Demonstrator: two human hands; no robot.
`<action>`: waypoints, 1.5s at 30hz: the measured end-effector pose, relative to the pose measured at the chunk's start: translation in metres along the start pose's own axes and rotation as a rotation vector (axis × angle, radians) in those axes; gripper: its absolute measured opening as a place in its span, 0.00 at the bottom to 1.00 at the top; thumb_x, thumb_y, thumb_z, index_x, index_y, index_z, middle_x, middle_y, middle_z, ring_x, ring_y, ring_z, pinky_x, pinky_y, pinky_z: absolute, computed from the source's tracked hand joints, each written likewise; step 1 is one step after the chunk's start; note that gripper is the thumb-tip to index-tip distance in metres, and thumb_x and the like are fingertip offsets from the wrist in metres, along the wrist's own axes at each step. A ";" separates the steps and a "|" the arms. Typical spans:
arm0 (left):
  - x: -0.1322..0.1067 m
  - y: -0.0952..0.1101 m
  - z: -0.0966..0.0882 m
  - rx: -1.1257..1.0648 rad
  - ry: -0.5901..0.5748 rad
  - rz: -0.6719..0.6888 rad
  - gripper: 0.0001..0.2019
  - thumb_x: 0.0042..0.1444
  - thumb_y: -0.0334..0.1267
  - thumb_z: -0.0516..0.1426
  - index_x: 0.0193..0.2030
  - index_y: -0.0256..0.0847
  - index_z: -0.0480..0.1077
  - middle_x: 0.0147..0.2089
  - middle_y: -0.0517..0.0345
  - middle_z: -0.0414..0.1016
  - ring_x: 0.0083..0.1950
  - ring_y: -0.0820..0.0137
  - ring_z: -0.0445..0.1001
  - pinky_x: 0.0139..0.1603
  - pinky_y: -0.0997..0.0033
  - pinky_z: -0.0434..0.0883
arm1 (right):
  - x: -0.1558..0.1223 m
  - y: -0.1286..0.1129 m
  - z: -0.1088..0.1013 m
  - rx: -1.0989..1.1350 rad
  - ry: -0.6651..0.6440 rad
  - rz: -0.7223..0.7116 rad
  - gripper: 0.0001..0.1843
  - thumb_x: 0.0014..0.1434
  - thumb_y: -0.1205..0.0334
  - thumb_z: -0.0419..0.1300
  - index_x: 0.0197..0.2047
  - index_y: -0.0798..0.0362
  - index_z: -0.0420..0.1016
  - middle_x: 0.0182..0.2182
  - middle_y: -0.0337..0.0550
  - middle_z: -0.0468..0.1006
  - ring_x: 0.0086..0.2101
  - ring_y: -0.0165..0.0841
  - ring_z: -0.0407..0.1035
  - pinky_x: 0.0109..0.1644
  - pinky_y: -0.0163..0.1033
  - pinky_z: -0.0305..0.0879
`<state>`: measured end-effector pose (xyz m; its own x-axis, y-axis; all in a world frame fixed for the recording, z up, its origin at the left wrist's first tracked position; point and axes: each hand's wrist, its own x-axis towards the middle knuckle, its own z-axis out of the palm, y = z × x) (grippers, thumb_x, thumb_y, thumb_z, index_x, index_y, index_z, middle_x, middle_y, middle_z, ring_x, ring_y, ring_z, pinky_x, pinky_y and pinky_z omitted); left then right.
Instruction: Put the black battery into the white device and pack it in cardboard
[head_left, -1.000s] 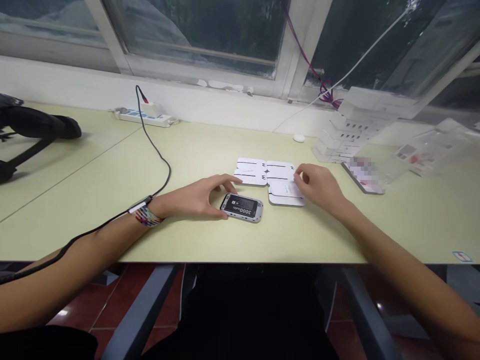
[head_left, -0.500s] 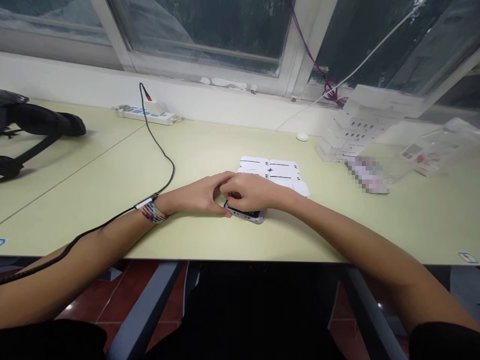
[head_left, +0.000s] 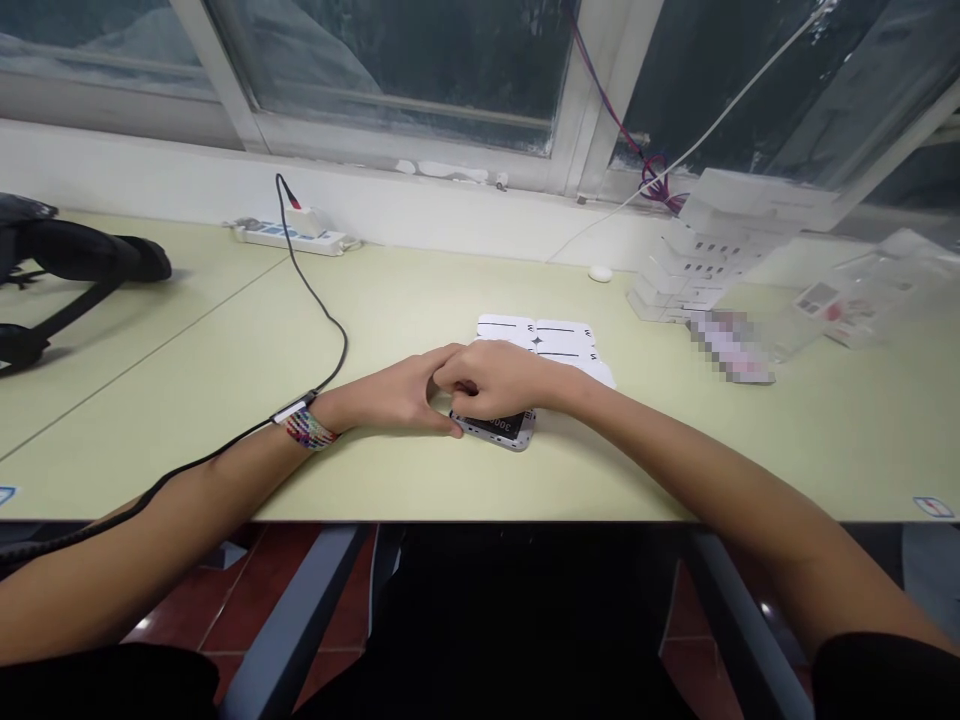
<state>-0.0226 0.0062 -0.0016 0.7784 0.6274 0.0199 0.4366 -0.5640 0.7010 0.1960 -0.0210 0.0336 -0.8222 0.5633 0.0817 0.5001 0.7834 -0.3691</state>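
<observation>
A small grey device (head_left: 504, 430) with a black battery marked 3000 lies on the pale green table (head_left: 420, 300) near its front edge. My left hand (head_left: 397, 393) grips the device's left end, thumb below and fingers curled over the top. My right hand (head_left: 499, 378) is curled on top of the device, fingertips pressed at its left part next to my left fingers. Most of the battery is hidden under my right hand. A beaded band and a cable clip sit on my left wrist (head_left: 304, 425).
White flat cards (head_left: 544, 340) lie just behind my hands. A stack of white boxes (head_left: 697, 275) and clear plastic packaging (head_left: 862, 300) stand at the back right. A power strip (head_left: 289, 235) with a black cable lies at the back left; a black stand (head_left: 67, 265) at far left.
My right hand left the white cards and came left onto the device, covering the battery. My left hand stayed on the device's left end.
</observation>
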 end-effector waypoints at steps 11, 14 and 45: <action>-0.001 0.002 -0.001 0.010 -0.032 0.026 0.43 0.55 0.47 0.73 0.75 0.54 0.63 0.67 0.50 0.77 0.65 0.50 0.76 0.65 0.51 0.71 | -0.055 -0.015 -0.033 -0.062 0.145 0.028 0.10 0.64 0.57 0.64 0.35 0.50 0.67 0.34 0.37 0.69 0.32 0.31 0.62 0.35 0.40 0.53; -0.001 0.000 -0.001 0.018 -0.033 0.022 0.46 0.55 0.47 0.74 0.78 0.55 0.59 0.67 0.50 0.78 0.66 0.50 0.76 0.66 0.51 0.69 | -0.078 -0.014 -0.030 -0.007 0.175 0.115 0.14 0.63 0.53 0.69 0.39 0.49 0.68 0.36 0.38 0.71 0.34 0.33 0.66 0.36 0.39 0.58; -0.008 -0.001 0.005 0.117 0.022 -0.003 0.44 0.53 0.55 0.74 0.74 0.56 0.64 0.64 0.50 0.75 0.66 0.49 0.74 0.67 0.49 0.70 | -0.147 0.006 0.012 0.181 0.365 0.361 0.26 0.58 0.63 0.72 0.60 0.43 0.77 0.54 0.44 0.81 0.52 0.44 0.77 0.54 0.51 0.79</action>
<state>-0.0267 -0.0004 -0.0061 0.7677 0.6399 0.0343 0.4896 -0.6202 0.6129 0.3163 -0.1019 0.0081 -0.4424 0.8682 0.2247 0.6519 0.4834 -0.5843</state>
